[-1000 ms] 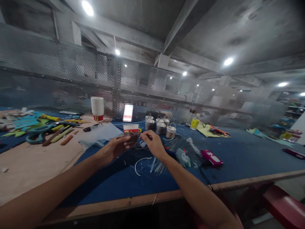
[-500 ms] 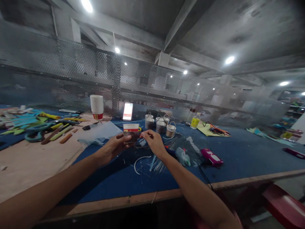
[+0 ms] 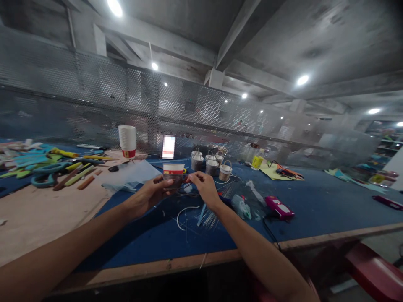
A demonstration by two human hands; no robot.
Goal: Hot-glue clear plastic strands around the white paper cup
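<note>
My left hand (image 3: 155, 188) is closed around a paper cup (image 3: 173, 168), thumb in front and fingers behind. The cup stands upright in the grip, its rim white, a red and yellow band below, and its lower part covered in something dark grey-brown. At the cup's right side, my right hand (image 3: 204, 187) is closed in a pinch. What lies between those fingertips is too small to tell. Behind my right hand stand several small wrapped cups with looped handles (image 3: 212, 165). Thin wire-like strands (image 3: 211, 216) and a curved white strip (image 3: 180, 217) lie below the hands.
A stack of paper cups (image 3: 127, 140) stands at the back left, with scissors (image 3: 47, 178) and several tools further left. A lit screen (image 3: 168, 146) stands against the mesh partition (image 3: 195, 113). To the right are a yellow-labelled bottle (image 3: 257, 160) and a magenta device (image 3: 279, 208).
My right hand's fingertips have shifted very slightly beside the cup. The left hand keeps its hold on the cup, which stays in nearly the same place.
</note>
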